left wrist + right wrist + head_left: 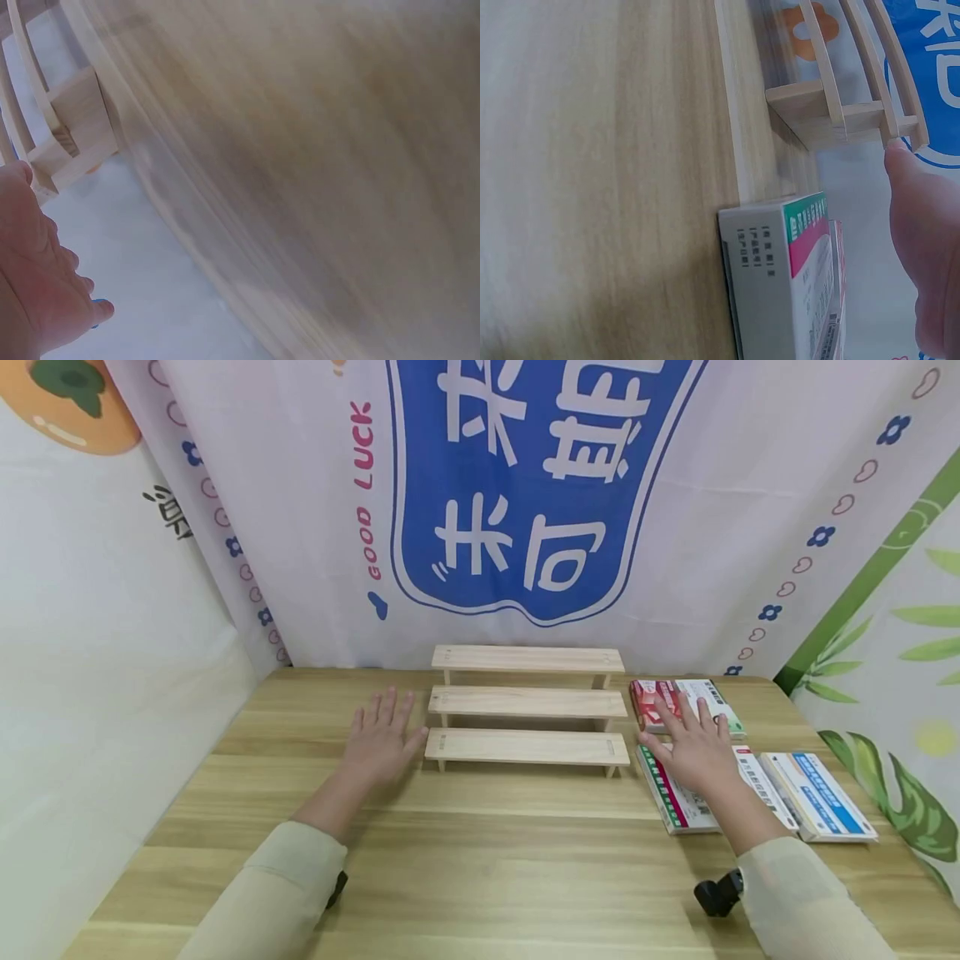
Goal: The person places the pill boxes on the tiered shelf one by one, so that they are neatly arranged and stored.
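Note:
A small three-tier wooden step rack [527, 747] stands toward the back of the table. My left hand [381, 747] is spread out just left of it, thumb close to the lowest tier's end and nothing held. In the left wrist view that hand [41, 262] appears beside the rack's end [84, 124]. Over the medicine boxes at the right, my right hand [697, 752] reaches with fingers spread, holding nothing. Beneath it lie a white box with a green and red edge [667, 797] and, farther back, a red box [649, 714] next to a white-green box [729, 712].
A white and blue box [821, 797] lies at the far right, near the table's right side. The wooden table [517, 877] ends at a printed cloth [322, 610] hanging behind it. White cloth [97, 710] hangs along the left side, and leaf-patterned cloth [892, 693] along the right.

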The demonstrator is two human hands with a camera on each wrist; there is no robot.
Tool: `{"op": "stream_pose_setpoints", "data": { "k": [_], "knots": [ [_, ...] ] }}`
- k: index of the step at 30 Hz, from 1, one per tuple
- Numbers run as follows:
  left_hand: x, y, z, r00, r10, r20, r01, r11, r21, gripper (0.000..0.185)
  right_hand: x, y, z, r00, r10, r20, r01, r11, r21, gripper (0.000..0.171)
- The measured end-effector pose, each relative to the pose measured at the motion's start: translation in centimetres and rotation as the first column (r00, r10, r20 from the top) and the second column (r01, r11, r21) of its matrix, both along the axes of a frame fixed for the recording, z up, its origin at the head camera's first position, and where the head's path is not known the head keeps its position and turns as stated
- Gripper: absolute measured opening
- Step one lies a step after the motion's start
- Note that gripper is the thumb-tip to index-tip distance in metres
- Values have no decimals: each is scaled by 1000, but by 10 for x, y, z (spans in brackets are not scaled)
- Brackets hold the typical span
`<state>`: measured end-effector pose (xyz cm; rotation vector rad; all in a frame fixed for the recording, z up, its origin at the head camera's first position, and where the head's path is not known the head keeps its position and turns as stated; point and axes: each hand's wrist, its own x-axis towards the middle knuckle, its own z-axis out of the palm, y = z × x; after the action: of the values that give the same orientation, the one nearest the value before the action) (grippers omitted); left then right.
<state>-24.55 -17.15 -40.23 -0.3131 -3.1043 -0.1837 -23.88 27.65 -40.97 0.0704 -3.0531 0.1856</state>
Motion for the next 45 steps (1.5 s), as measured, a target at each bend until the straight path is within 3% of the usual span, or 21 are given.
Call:
{"op": "stream_pose_setpoints", "data": {
  "k": [10, 14, 16, 19, 21, 23, 29, 36, 40, 45],
  "knots": [
    [4, 3, -3, 1000, 4, 18, -5, 998, 55, 64, 8, 5, 0, 1000, -9, -22, 8, 999, -41, 76],
    [9, 4, -5, 999, 11, 32, -17, 980, 201, 67, 21, 12, 4, 996, -45, -77, 36, 992, -119, 72],
    [11, 5, -5, 999, 17, 50, -33, 936, 350, 70, 30, 19, 6, 993, -75, -96, 59, 985, -161, 70],
    [16, 7, -3, 993, 22, 115, -87, 792, 605, 73, 43, 31, 9, 987, -127, -99, 102, 968, -228, 69],
    [17, 7, -2, 986, 21, 168, -135, 692, 709, 76, 51, 40, 9, 982, -161, -98, 131, 956, -263, 69],
    [18, 8, -2, 973, 22, 230, -193, 629, 753, 77, 59, 50, 7, 976, -191, -108, 152, 943, -295, 68],
    [18, 12, -11, 941, 29, 338, -293, 573, 766, 65, 80, 80, -1, 946, -301, -125, 241, 904, -354, 66],
    [15, 22, -23, 934, 27, 356, -328, 460, 825, 54, 97, 111, -9, 909, -407, -83, 348, 854, -386, 69],
    [13, 26, -28, 933, 15, 359, -333, 412, 848, 55, 105, 124, -14, 886, -462, -25, 414, 815, -406, 71],
    [10, 30, -34, 929, 13, 370, -352, 343, 871, 51, 110, 136, -19, 832, -544, 111, 540, 746, -389, 84]
  ]
}}
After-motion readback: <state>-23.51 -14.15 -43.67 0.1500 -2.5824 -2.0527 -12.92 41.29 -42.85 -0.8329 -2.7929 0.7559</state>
